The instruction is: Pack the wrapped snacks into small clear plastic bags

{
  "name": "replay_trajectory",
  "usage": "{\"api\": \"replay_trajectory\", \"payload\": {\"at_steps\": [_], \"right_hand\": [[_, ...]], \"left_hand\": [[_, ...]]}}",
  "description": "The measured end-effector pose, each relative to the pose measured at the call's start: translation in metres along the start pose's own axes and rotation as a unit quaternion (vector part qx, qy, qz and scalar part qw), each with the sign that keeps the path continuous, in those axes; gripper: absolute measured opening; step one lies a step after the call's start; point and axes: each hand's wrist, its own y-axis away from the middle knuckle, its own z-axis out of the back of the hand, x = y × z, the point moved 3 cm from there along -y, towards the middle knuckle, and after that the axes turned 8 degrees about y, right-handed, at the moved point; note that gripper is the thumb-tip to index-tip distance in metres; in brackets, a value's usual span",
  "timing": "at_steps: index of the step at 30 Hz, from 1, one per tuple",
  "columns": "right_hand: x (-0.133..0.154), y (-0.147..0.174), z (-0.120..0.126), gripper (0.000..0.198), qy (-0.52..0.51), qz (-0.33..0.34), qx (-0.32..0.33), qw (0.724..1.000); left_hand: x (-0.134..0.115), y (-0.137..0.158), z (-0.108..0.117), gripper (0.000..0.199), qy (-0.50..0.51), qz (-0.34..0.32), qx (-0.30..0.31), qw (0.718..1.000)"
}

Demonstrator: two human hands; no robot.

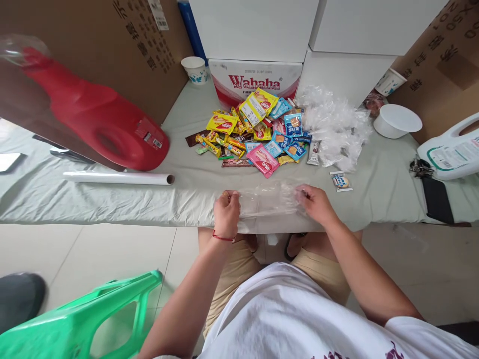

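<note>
A clear plastic bag is stretched between my two hands, just above the table's front edge. My left hand pinches its left end, fingers closed. At the right end, my right hand grips the crumpled part of the same bag. Beyond the bag lies a pile of small wrapped snacks, in yellow, blue, pink and brown packets. A heap of crumpled clear plastic bags touches the pile's right side. One small snack packet sits apart, to the right of my right hand.
A white roll and a large red jug lie at the left. Behind the snacks stands a Wahaha carton. On the right are a white bowl, a white jug and a black phone-like object. A green stool stands below left.
</note>
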Motion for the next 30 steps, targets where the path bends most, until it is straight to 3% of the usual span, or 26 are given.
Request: {"api": "replay_trajectory", "payload": {"at_steps": [3,6,8,10,13,15,18,19,22,25,28,30], "right_hand": [[-0.030,0.017,0.003,0.040,-0.100,-0.074,-0.027,0.992],[-0.045,0.034,0.005,0.043,-0.073,-0.112,-0.018,0.991],[-0.039,0.041,0.014,0.049,0.008,-0.066,-0.057,0.996],[-0.023,0.044,0.023,0.063,0.102,0.032,-0.103,0.989],[0.007,0.044,0.026,0.076,0.196,0.189,-0.088,0.958],[0.019,0.039,0.022,0.063,0.218,0.243,-0.067,0.943],[0.026,0.023,0.016,0.021,0.196,0.251,-0.084,0.944],[0.026,0.016,0.015,0.016,0.179,0.247,-0.087,0.948],[0.032,-0.003,0.012,0.018,0.121,0.237,-0.032,0.964],[0.047,-0.016,0.008,0.019,0.106,0.228,0.063,0.966],[0.067,-0.023,0.000,0.017,0.153,0.224,0.116,0.955],[0.079,-0.025,-0.007,0.016,0.186,0.225,0.124,0.949]], "left_hand": [[0.005,-0.003,0.001,0.022,0.073,0.036,-0.015,0.997],[0.009,0.000,-0.003,0.029,0.069,0.026,-0.022,0.997],[0.013,0.002,-0.008,0.032,0.050,0.015,-0.018,0.998],[0.018,0.004,-0.012,0.033,0.030,0.006,-0.014,0.999],[0.022,0.007,-0.017,0.034,0.013,-0.009,-0.014,1.000],[0.022,0.011,-0.018,0.035,0.005,-0.018,0.000,1.000],[0.022,0.020,-0.012,0.034,-0.064,-0.050,0.038,0.996],[0.022,0.025,-0.008,0.033,-0.105,-0.070,0.047,0.991],[0.019,0.039,0.009,0.033,-0.223,-0.150,0.037,0.962],[0.005,0.058,0.016,0.069,-0.303,-0.271,-0.013,0.913],[-0.016,0.082,0.002,0.100,-0.362,-0.397,-0.028,0.843],[-0.027,0.092,-0.014,0.104,-0.379,-0.429,-0.012,0.820]]}}
